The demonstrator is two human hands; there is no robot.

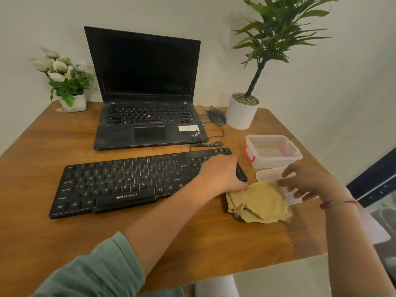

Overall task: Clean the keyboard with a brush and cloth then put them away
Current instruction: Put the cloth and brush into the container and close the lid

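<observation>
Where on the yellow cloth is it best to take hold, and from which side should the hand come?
Pinch the raised hump in the middle of the yellow cloth from above. It lies crumpled and limp on the table, so its flat edges give little to grip. The left hand and the lid crowd its far side, so come from the near side.

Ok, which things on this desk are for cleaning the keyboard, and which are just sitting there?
For the job: keyboard, cloth, clear box and lid, likely for storage. No brush in view.
Just lying about: laptop, mouse, potted plant, flowers.
</observation>
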